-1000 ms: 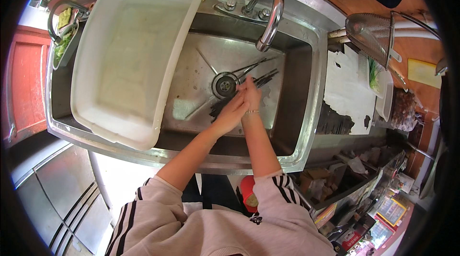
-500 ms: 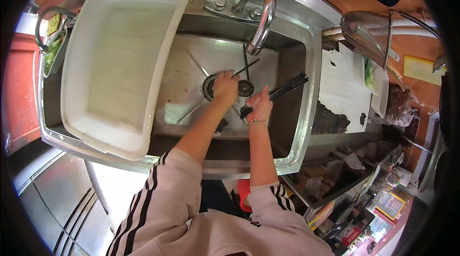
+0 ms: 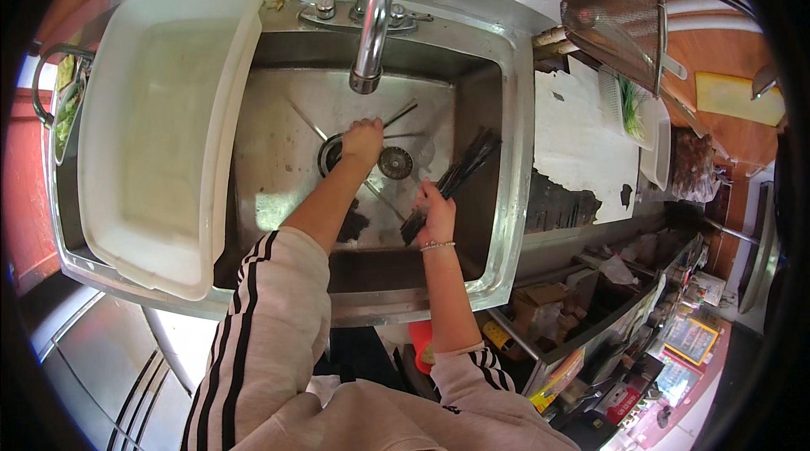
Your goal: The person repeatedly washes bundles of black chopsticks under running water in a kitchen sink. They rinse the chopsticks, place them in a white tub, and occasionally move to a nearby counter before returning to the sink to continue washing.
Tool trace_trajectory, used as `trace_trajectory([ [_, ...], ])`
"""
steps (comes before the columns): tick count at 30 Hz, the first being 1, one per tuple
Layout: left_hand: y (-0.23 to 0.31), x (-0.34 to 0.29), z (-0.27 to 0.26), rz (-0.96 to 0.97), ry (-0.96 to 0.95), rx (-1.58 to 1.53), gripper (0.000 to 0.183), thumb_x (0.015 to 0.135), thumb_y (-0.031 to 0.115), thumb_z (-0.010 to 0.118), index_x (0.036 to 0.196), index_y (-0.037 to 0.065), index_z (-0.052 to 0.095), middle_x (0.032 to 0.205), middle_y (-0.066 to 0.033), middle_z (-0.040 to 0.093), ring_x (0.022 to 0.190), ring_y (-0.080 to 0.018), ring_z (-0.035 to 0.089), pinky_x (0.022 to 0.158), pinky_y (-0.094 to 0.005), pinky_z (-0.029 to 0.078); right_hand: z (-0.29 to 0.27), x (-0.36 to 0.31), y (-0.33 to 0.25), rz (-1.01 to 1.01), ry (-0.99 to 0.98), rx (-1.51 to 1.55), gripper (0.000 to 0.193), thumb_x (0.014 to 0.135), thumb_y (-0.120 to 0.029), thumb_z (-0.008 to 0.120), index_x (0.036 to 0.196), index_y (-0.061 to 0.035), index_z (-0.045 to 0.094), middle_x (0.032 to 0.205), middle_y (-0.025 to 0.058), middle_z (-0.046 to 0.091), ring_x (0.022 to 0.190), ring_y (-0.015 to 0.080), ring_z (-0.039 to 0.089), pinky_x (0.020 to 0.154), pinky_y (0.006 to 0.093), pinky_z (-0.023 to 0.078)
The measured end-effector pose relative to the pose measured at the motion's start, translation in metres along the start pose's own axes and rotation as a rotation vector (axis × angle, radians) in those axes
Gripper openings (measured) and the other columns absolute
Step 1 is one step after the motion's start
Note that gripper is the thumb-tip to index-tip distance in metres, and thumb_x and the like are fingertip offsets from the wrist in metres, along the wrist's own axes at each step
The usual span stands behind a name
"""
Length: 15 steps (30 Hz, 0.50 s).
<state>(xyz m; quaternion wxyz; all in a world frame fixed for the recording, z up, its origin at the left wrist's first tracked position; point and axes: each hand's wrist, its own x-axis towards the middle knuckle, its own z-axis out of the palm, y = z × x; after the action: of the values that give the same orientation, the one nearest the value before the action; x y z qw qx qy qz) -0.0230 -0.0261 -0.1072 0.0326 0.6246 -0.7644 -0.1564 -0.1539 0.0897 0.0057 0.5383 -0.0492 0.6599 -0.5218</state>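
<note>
My right hand (image 3: 436,216) is closed round a bundle of thin black sticks (image 3: 467,166) that look like chopsticks, low over the right side of the steel sink (image 3: 278,139). They slant up and away to the right, with their near ends sticking out below the fist. My left hand (image 3: 363,142) is low in the middle of the sink with its fingers curled in. What those fingers hold, if anything, is hidden. Just right of it lies a round dark drain strainer (image 3: 395,162). A black ring (image 3: 329,154) shows partly beneath the left wrist.
A large white tub (image 3: 221,139) of cloudy water covers the sink's left side. The faucet (image 3: 371,46) arches over the back. To the right are a torn white sheet (image 3: 582,139), a wire strainer (image 3: 616,29) and green stalks (image 3: 630,105) in a white basket.
The view has shifted, so the sink sits further left. A black stick standing out near my left hand no longer shows there. The bundle in my right hand points more steeply away.
</note>
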Motion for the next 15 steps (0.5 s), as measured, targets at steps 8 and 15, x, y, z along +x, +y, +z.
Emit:
trace_trajectory([
  [8,0.034,-0.050,-0.057,-0.342,0.060,-0.650,0.026,0.086,0.023,0.052,0.101,0.003,0.057,0.113,-0.0220,0.048,0.090,-0.0401,0.058,0.078,-0.0466,0.048,0.027,-0.006,0.004,-0.072,-0.309,0.079,0.040,0.095,-0.024,0.051,0.129,-0.0046,0.043,0.110,0.0101,0.060,0.096,0.0181,0.056,0.080,0.0326,0.047],
  [15,0.066,-0.093,-0.108,-0.169,0.133,-0.795,0.040,0.094,0.024,0.041,0.131,0.010,0.044,0.136,-0.0141,0.043,0.128,-0.0393,0.035,0.103,-0.0468,0.031,0.057,-0.037,0.002,0.136,-0.652,0.422,0.063,0.095,-0.052,0.033,0.144,-0.0129,0.026,0.148,0.0041,0.029,0.133,0.0222,0.031,0.109,0.0408,0.024],
])
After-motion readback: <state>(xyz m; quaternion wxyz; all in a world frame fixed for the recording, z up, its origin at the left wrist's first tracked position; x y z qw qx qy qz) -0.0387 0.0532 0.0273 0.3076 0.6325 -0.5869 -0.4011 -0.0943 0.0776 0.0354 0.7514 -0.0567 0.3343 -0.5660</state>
